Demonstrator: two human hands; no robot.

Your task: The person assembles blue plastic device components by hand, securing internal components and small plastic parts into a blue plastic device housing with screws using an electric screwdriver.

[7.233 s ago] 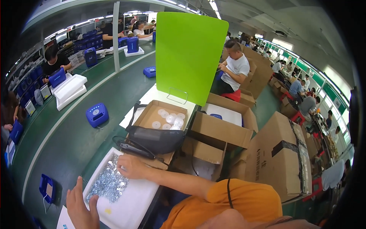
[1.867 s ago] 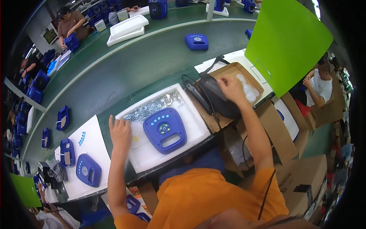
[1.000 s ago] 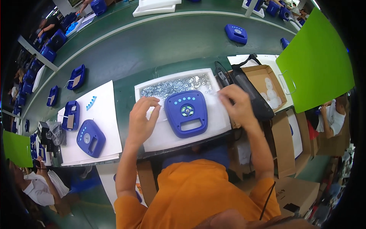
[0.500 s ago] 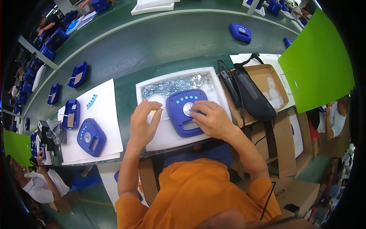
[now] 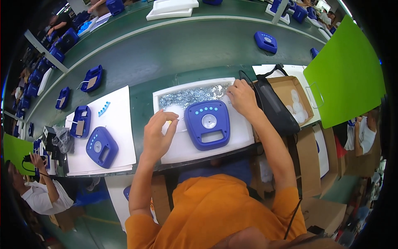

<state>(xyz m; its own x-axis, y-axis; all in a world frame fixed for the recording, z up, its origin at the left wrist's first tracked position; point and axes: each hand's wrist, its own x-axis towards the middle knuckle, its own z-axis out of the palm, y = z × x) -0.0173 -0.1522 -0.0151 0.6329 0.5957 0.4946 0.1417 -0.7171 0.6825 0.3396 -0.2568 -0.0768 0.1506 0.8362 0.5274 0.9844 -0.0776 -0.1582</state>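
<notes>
A blue plastic housing (image 5: 207,143), with a row of light-blue dots, a clear round disc and a handle slot, lies face up on a white foam tray (image 5: 176,155). My left hand (image 5: 158,130) hovers at its left side. Thumb and forefinger are curled close together; what they hold, if anything, is too small to make out. My right hand (image 5: 243,98) is at the tray's far right corner, fingers bent and pressed together over the spot beside the black bag. Their grip is hidden. Small shiny metal parts (image 5: 190,94) fill the tray's far recess.
On the right, a black mesh bag (image 5: 273,106) overlaps a cardboard box (image 5: 304,93) of white round pieces. White sheets at left carry another blue housing (image 5: 108,153), an open blue shell (image 5: 81,120) and a light-blue strip (image 5: 104,108). A green panel (image 5: 348,74) stands at right.
My right hand has left the disc on the blue housing and moved right and away from me, now covering the dark pen-shaped tool seen beside the bag. My left hand stays nearly in place.
</notes>
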